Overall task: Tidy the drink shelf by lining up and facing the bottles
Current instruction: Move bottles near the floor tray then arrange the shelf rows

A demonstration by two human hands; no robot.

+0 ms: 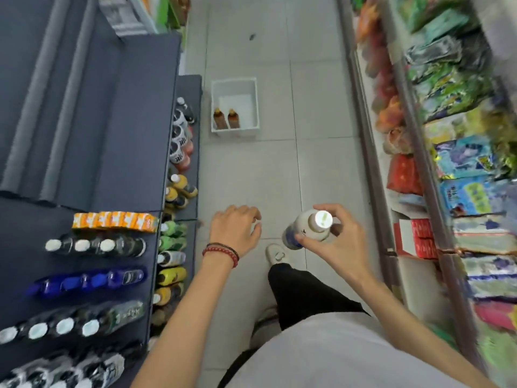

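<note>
The right hand (331,238) is gripping a white-capped bottle (303,226) over the aisle floor (251,177), the grip hiding part of its blue label; the left hand (236,231) is hanging loosely curled, empty, near the drink shelf (126,135), whose labels are blurring past reading

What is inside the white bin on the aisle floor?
Two brown bottles stand side by side in the near left corner of the white bin. The rest shows bare white bottom. The bin's near wall covers the bottles' bases.
</note>
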